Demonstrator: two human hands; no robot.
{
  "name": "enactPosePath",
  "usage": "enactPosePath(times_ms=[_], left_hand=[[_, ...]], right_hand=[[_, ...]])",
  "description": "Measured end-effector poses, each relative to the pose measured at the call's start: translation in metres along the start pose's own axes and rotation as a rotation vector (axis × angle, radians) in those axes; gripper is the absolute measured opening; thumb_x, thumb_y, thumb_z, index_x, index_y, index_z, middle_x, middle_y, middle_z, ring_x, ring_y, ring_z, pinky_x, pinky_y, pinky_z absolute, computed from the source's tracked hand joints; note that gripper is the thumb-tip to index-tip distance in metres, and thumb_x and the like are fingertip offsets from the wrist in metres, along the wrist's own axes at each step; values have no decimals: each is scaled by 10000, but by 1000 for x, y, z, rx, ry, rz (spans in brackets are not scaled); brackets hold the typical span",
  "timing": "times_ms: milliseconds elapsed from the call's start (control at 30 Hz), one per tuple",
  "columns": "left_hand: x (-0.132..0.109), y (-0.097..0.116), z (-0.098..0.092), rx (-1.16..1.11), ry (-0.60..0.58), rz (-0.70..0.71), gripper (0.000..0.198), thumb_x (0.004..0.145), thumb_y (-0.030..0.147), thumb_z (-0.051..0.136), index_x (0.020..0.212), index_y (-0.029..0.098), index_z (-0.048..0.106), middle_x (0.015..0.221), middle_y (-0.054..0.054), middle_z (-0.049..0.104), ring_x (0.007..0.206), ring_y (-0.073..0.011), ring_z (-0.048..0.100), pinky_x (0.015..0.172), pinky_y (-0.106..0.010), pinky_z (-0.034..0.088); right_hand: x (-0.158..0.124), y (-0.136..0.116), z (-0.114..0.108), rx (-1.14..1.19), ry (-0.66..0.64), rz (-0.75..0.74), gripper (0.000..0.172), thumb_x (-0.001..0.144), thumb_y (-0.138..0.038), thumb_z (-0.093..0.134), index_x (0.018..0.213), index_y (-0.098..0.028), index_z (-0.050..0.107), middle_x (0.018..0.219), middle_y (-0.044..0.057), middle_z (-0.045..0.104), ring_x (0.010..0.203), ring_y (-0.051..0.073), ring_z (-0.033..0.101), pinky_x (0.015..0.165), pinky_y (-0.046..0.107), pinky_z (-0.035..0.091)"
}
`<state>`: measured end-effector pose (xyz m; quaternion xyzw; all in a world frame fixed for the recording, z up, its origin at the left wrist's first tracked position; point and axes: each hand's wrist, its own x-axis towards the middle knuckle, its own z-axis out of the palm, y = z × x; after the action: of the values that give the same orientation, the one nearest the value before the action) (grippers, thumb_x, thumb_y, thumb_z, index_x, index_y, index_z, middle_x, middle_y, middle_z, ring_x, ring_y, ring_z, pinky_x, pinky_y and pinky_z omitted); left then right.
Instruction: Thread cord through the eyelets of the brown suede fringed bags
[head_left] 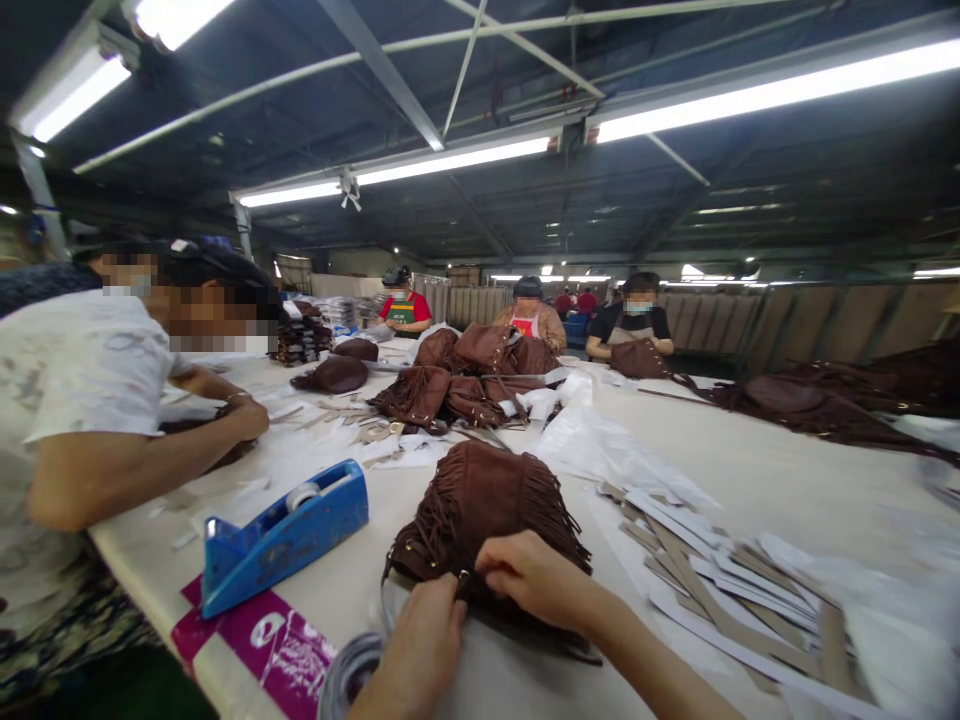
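A brown suede bag with fringe (484,505) lies on the white table (757,470) right in front of me. My left hand (424,635) is closed and pinches the bag's near edge from below. My right hand (536,578) is closed too, its fingers curled onto the same near edge, close to the left hand. What sits between the fingertips is too small to make out beyond the bag's edge.
A blue tape dispenser (281,530) stands left of the bag, above a magenta label (259,640). Card and paper strips (720,580) lie to the right. More brown fringed bags (457,385) are piled mid-table. A person in a white shirt (82,420) works at my left; other workers sit at the far end.
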<state>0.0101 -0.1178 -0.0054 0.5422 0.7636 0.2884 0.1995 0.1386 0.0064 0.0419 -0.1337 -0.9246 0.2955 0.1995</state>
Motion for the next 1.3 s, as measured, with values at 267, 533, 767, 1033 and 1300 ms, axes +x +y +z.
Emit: enactPosePath(times_ms=[267, 533, 767, 1033, 1300], left_hand=[[-10, -13, 22, 556, 111, 152, 670, 739, -62, 362, 1379, 123, 424, 1099, -155, 603, 979, -229, 613, 830, -287, 468], [-22, -22, 44, 504, 164, 272, 528, 825, 13, 429, 1343, 118, 447, 1066, -140, 576, 971, -241, 564, 834, -328, 481], [-20, -46, 20, 290, 113, 357, 424, 849, 135, 470, 1267, 162, 534, 1116, -142, 610, 1007, -278, 567, 893, -400, 459], [17, -12, -8, -755, -313, -125, 398, 648, 570, 572, 645, 174, 544, 623, -7, 532, 624, -174, 538, 620, -302, 468], [40, 5, 22, -879, -336, -202, 518, 512, 659, 648, 621, 169, 521, 534, 27, 493, 491, -118, 447, 503, -261, 393]], right_hand=[[-32, 2, 39, 173, 143, 332, 191, 855, -245, 473, 716, -189, 592, 664, 24, 612, 661, 175, 607, 664, 292, 463], [-29, -9, 86, 780, 164, 794, 367, 799, -534, 539, 707, -182, 495, 549, -15, 539, 380, 118, 541, 307, 193, 389], [-25, 6, 90, 815, 261, 745, 356, 644, -495, 652, 666, -188, 474, 554, -41, 501, 467, 99, 528, 322, 145, 365], [-36, 13, 84, 885, 295, 674, 419, 587, -521, 683, 759, -158, 566, 636, -1, 574, 545, 114, 553, 394, 174, 410], [-44, 8, 73, 736, 278, 757, 322, 670, -471, 588, 752, -171, 503, 610, -20, 539, 493, 95, 526, 390, 174, 388]])
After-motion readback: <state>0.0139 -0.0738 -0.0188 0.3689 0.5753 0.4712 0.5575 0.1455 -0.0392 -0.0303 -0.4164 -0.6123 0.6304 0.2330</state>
